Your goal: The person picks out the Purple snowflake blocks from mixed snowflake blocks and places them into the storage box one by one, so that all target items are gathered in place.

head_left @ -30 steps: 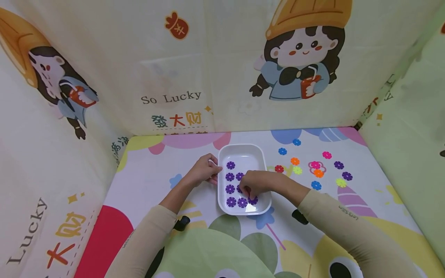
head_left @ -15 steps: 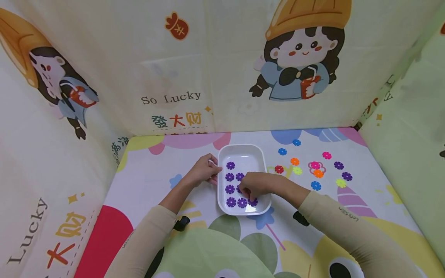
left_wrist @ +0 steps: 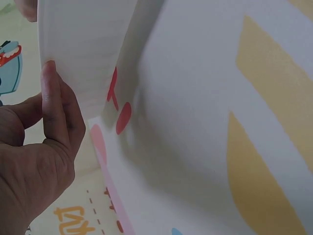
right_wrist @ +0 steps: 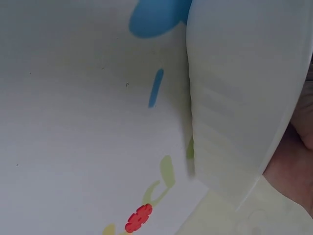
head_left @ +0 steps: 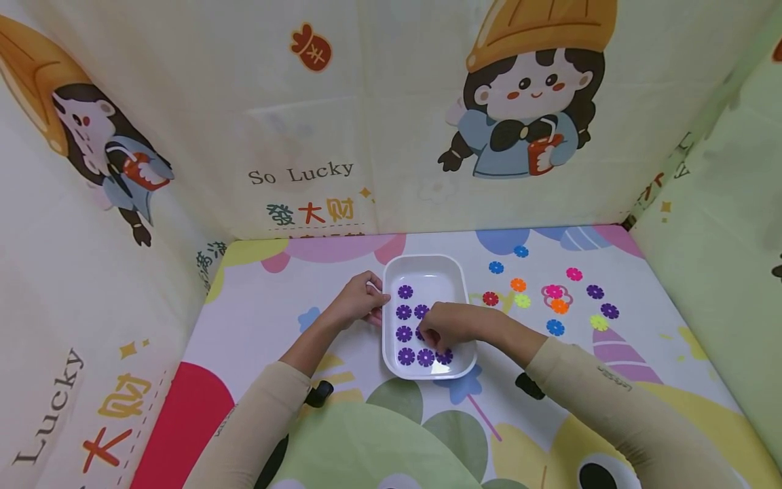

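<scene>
In the head view a white tray (head_left: 435,275) holds rows of purple snowflake discs (head_left: 404,312). My left hand (head_left: 359,299) grips its left rim, the thumb at the top edge. From the left wrist, the fingers (left_wrist: 53,105) lie along the tray's outer wall (left_wrist: 83,44). My right hand (head_left: 451,323) reaches over the right wall with curled fingers, its fingertips pinching at a purple disc (head_left: 445,357) in the near right corner. That hand partly covers another disc (head_left: 421,311) and hides part of the tray. The right wrist view shows mostly the tray's outer wall (right_wrist: 239,93).
Loose discs lie right of the tray: a red one (head_left: 491,299), blue ones (head_left: 556,327), orange ones (head_left: 518,285), pink ones (head_left: 574,274), yellow ones (head_left: 599,322) and purple ones (head_left: 609,310). A printed cloth (head_left: 275,285) covers the table, with printed curtains (head_left: 403,122) behind and at both sides.
</scene>
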`<state>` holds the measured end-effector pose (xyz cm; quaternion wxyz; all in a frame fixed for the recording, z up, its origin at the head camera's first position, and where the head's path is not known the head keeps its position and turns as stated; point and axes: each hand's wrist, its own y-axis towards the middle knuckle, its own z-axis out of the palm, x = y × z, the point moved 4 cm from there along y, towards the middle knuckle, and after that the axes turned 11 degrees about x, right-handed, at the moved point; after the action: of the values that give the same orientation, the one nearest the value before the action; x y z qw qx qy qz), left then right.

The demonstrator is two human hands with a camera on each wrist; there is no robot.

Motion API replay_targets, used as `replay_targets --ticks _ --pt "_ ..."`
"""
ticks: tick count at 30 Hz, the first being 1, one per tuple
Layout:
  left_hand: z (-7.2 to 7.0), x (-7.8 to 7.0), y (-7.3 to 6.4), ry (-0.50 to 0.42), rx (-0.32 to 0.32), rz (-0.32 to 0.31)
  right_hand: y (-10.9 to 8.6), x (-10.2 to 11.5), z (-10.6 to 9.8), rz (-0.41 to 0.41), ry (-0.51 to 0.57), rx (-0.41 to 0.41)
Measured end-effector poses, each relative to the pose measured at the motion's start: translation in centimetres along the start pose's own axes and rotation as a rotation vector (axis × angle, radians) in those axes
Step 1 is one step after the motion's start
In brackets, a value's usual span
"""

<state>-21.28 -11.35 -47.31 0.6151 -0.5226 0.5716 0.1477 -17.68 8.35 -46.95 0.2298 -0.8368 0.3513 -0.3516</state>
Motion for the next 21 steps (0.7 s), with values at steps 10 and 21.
replay_targets --ticks 10,21 --pt "0.0 -0.1 -0.1 0.003 0.013 0.002 -1.0 -0.1 -0.4 -0.113 0.095 -0.074" --pt "0.1 -0.1 0.0 0.007 0.005 0.0 -4.1 -1.1 -1.1 -0.21 0.19 -0.309"
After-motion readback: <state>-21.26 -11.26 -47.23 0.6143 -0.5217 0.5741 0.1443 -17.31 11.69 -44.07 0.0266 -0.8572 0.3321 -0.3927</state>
